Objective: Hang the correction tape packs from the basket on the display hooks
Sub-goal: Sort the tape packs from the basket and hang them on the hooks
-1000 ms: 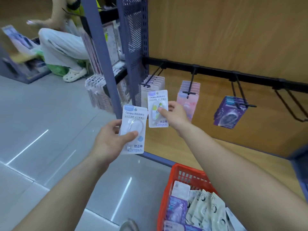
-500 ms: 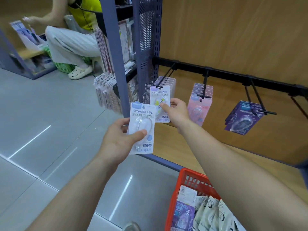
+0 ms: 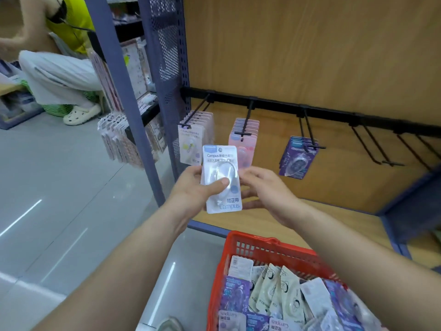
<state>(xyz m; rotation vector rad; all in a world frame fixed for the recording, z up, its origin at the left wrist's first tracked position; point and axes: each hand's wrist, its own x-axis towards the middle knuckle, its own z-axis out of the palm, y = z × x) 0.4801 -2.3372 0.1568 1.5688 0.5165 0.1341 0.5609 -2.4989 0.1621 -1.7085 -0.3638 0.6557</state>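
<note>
The left hand point(image 3: 198, 191) pinches a white Campus correction tape pack point(image 3: 220, 161) upright, thumb across its blister. The right hand point(image 3: 268, 189) lies loosely spread at the pack's right edge; contact unclear. Stocked display hooks point(image 3: 248, 118) stand behind, the red basket point(image 3: 253, 243) below.

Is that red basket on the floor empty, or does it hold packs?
Not empty. The red basket holds a loose pile of purple packs, cream packs and white packs. I cannot tell how deep the pile goes.
</note>
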